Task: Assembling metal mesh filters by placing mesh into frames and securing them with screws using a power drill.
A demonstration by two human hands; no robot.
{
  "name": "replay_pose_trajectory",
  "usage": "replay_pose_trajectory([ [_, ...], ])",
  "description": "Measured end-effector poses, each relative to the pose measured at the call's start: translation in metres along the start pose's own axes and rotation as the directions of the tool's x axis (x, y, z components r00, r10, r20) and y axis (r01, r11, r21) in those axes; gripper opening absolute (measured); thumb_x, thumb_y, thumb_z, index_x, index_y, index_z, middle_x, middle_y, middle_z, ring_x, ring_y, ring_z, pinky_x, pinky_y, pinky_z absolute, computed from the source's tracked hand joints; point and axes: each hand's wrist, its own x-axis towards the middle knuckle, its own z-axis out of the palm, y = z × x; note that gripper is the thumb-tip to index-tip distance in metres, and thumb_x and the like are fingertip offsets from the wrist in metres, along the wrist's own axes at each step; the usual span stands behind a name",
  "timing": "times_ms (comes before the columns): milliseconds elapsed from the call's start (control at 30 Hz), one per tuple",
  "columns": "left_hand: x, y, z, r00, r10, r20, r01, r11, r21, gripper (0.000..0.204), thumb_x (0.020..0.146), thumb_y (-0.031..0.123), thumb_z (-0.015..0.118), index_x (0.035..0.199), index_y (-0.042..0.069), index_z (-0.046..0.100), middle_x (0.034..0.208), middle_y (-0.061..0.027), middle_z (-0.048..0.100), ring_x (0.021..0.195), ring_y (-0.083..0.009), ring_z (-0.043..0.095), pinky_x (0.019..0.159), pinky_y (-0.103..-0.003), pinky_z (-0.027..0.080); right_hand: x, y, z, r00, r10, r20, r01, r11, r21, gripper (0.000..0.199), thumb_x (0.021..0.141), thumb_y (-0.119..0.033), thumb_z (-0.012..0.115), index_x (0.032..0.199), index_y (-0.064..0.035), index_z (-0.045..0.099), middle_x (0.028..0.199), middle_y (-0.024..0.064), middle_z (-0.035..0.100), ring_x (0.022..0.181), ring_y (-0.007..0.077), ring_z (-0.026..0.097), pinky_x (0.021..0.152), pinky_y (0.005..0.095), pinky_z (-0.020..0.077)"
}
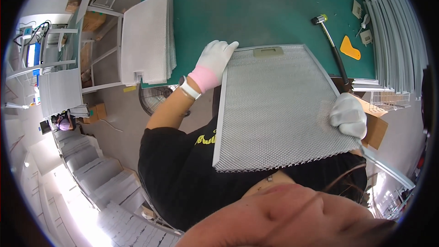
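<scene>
A silver mesh filter panel (pixel 279 110) tilts up in front of my chest, its far edge by the green table. Metal frame strips line its far, left and part of its right side; the near edge is bare, jagged mesh. A small grey latch plate (pixel 268 52) sits in the far strip. My left hand (pixel 214 57), in a white glove with a pink cuff, grips the far left corner. Closed on the right edge is my gloved right hand (pixel 350 116); its fingertips are partly hidden. Beyond it, a frame strip (pixel 388 168) slants outward from the panel's near right corner.
On the green table (pixel 242 9) lie a mallet (pixel 337 57), an orange-yellow scraper (pixel 350 49), a small screwdriver (pixel 365 21) and, at right, many metal frame strips (pixel 397 36). A stack of mesh sheets (pixel 146 41) stands at left. Below it is a floor fan (pixel 153 100).
</scene>
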Motion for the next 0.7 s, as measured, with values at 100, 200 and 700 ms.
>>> replay_pose_trajectory([
  [100, -0.009, 0.016, -0.06, 0.927, 0.338, -0.166, -0.375, 0.798, -0.472, 0.06, 0.076, 0.018, 0.076, 0.129, 0.0, 0.055, 0.118, -0.0185, 0.06, 0.116, -0.0376, 0.056, 0.104, -0.046, 0.043, 0.035, -0.01, 0.003, 0.984, 0.175, -0.025, -0.177, 0.978, -0.114, 0.024, 0.086, -0.023, 0.063, 0.078, -0.0097, 0.045, 0.079, 0.007, 0.06, 0.06, 0.0197, 0.055, 0.053, 0.0349, 0.0419],
  [200, -0.003, 0.035, -0.108, 0.636, 0.427, -0.643, -0.758, 0.186, -0.626, 0.021, 0.101, 0.02, 0.057, 0.103, -0.001, 0.06, 0.094, -0.0178, 0.064, 0.087, -0.0363, 0.066, 0.078, -0.055, 0.054, 0.082, -0.001, -0.001, 0.944, 0.271, -0.189, -0.321, 0.89, -0.325, 0.052, 0.097, -0.035, 0.058, 0.059, -0.0037, 0.044, 0.062, 0.0111, 0.056, 0.055, 0.0253, 0.055, 0.052, 0.0363, 0.0449],
  [700, 0.054, 0.023, -0.103, 0.409, -0.228, -0.883, -0.639, 0.62, -0.456, 0.02, 0.084, -0.004, 0.058, 0.102, -0.005, 0.063, 0.094, -0.0093, 0.068, 0.083, -0.0155, 0.063, 0.076, -0.025, 0.049, 0.103, 0.081, -0.009, 0.604, -0.004, -0.797, -0.343, 0.901, -0.264, 0.038, 0.087, -0.005, 0.077, 0.123, 0.0002, 0.065, 0.105, 0.0061, 0.068, 0.097, 0.0133, 0.062, 0.088, 0.0256, 0.0485],
])
